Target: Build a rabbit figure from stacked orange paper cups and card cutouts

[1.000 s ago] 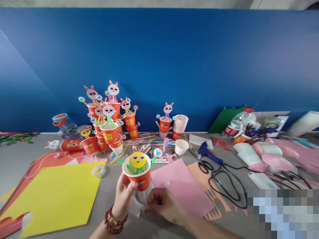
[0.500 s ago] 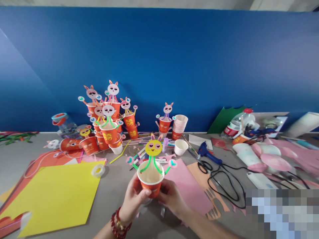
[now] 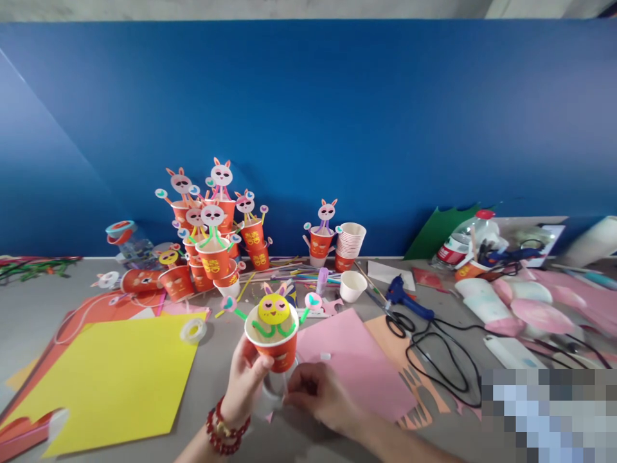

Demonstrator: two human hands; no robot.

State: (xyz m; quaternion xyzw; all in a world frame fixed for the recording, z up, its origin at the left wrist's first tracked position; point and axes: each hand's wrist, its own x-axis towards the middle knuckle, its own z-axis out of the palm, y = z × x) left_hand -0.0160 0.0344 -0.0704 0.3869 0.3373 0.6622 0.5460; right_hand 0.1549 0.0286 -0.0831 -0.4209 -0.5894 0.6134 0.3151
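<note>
My left hand (image 3: 247, 373) is closed around an orange paper cup (image 3: 277, 357), held upright above the table. From the cup's mouth rises a yellow rabbit face (image 3: 274, 310) with pink ears, sitting low at the rim. Green arms (image 3: 299, 318) bend out over the rim on both sides and end in round paws with hearts. Just below the cup, my right hand (image 3: 321, 392) is closed in a pinch on a thin pale stick (image 3: 285, 388). Its upper end is hidden by the cup. A clear ring-like object (image 3: 272, 389) lies on the table behind.
Finished rabbit cups (image 3: 214, 260) stand stacked at back left; one more (image 3: 319, 246) stands beside stacked paper cups (image 3: 351, 241). Yellow paper (image 3: 120, 379) and tape (image 3: 193, 330) lie left. Pink paper (image 3: 357, 360), scissors (image 3: 400, 325) and a corded glue gun (image 3: 409, 301) lie right.
The rabbit face has sunk from well above the rim into the cup's mouth, and its arms have swung up. My right hand has moved off the cup to beneath it. The cup shifted slightly left.
</note>
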